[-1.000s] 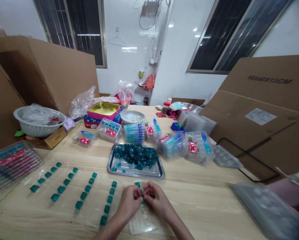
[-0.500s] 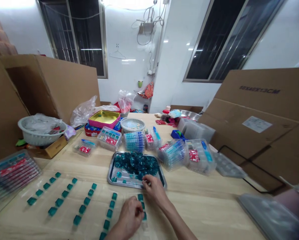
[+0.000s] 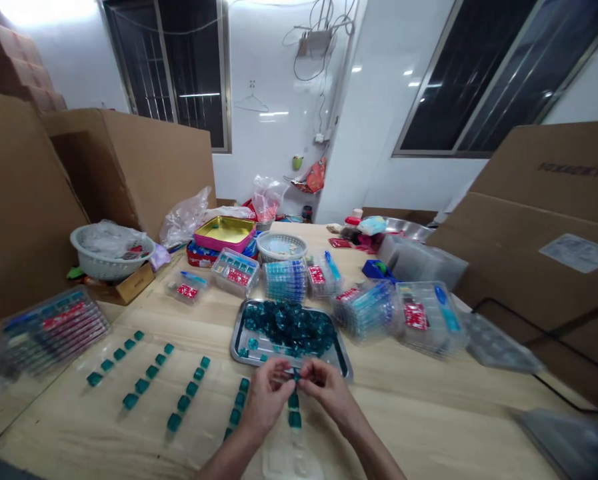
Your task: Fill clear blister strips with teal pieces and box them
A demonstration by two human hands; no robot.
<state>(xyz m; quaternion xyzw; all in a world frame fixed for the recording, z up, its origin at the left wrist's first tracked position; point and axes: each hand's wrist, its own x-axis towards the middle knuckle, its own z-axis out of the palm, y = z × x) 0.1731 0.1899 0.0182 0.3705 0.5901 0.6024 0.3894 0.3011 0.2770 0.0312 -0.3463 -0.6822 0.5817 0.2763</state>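
White walls (image 3: 253, 147) with two dark windows (image 3: 193, 73) stand behind one wooden table (image 3: 429, 400). At the far left, one white basket (image 3: 103, 267) is filled with plastic bags, and nearer the person sits one tilted stack of cases (image 3: 61, 330). Next come four slanting rows of teal cubes: the first row (image 3: 118, 354) has five, the second row (image 3: 152, 371) five, the third row (image 3: 191, 389) five, and the fourth row (image 3: 239, 399) shows four, its near end beside the left forearm. Beyond them are one small case (image 3: 187, 288), one larger case (image 3: 236, 272), one pink tin (image 3: 229, 245) and one round basket (image 3: 281, 257). The left hand (image 3: 271, 393) and right hand (image 3: 329, 390) come together over a fifth row (image 3: 294, 419), at the near edge of one metal tray (image 3: 235, 340) heaped with teal pieces (image 3: 289, 327) too many to count. Two cubes of the fifth row show plainly below the fingers, and a bit of teal shows between the fingertips. Each hand has thumb and fingers drawn close; whether either pinches that bit, I cannot tell. Behind and right of the tray are four piles of clear cases (image 3: 366, 310), then one blue tape holder (image 3: 377, 270) and one large cardboard sheet (image 3: 519, 267).
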